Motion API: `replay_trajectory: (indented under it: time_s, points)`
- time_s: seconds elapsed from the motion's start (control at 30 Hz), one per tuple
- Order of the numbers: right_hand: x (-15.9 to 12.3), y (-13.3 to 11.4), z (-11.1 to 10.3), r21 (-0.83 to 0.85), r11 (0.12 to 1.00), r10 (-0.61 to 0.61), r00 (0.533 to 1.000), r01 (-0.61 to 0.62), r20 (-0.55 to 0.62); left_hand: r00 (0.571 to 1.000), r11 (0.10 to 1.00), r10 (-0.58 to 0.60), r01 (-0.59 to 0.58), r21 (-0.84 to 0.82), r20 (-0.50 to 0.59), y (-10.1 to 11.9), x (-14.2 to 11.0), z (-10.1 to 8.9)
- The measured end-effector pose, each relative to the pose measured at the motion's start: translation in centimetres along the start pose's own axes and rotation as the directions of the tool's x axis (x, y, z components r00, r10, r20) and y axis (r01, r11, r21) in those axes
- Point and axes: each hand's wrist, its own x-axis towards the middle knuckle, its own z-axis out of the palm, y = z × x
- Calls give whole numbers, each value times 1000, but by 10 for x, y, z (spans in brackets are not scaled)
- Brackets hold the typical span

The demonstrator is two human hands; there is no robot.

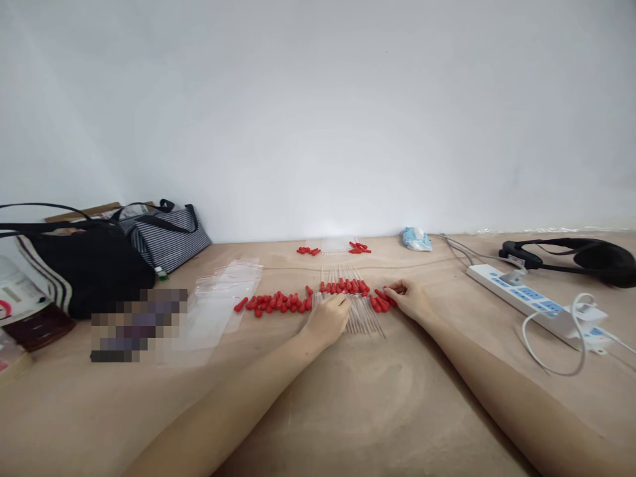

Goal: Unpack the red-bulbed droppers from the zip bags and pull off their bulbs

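Observation:
Several thin glass dropper tubes (366, 319) lie side by side on the brown table in front of me. My left hand (328, 319) rests over them with its fingertips pressed together; whatever is between them is hidden. Just beyond, a row of red rubber bulbs (344, 286) sits on the ends of more tubes that point away from me. On the right, the thumb and fingers of my right hand (410, 299) close on a red rubber bulb at the edge of a small cluster (380, 303). Left of my left hand is a larger pile of loose red bulbs (278, 302).
Clear zip bags (223, 291) lie at left, near a black bag (94, 265) and a striped bag (171, 235). Further back are more bulbed tubes (360, 248) and a blue-white packet (416, 239). A power strip (527, 298) with cables and a black headset (586, 255) occupy the right.

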Motion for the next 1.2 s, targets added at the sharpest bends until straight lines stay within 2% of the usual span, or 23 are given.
replay_trajectory:
  time_s: [0.2,0.3,0.43,0.57,0.67,0.77,0.93,1.1,1.2]
  points:
    - [-1,-2,-1,-37,999,3,998,-5,-55,1000,994,11,-13,-106,-13,5,-1,-1]
    - [-2,0,-1,-50,998,19,994,-24,-107,997,978,33,-47,-203,-73,1,-7,-3]
    - [0,4,-1,-75,997,17,990,-28,-137,987,966,51,-87,-244,-151,-14,-29,-15]
    - [4,0,-1,-107,994,-18,990,3,-137,992,967,-15,-17,-254,-122,-35,-60,-31]
    - [8,-9,3,-114,992,-71,994,61,-87,990,967,-62,29,-253,-126,-45,-75,-39]
    - [10,-17,11,-104,988,-121,992,117,-30,990,966,-74,41,-254,-123,-48,-79,-42]
    - [12,-27,15,-116,984,-142,988,134,-66,994,966,-77,54,-254,-80,-46,-77,-42]
    - [7,-44,21,-218,933,-267,957,287,115,994,965,-85,64,-256,-73,-46,-77,-43]
    - [5,-50,27,-290,913,-256,957,286,139,993,963,-86,61,-262,-85,-46,-77,-43]
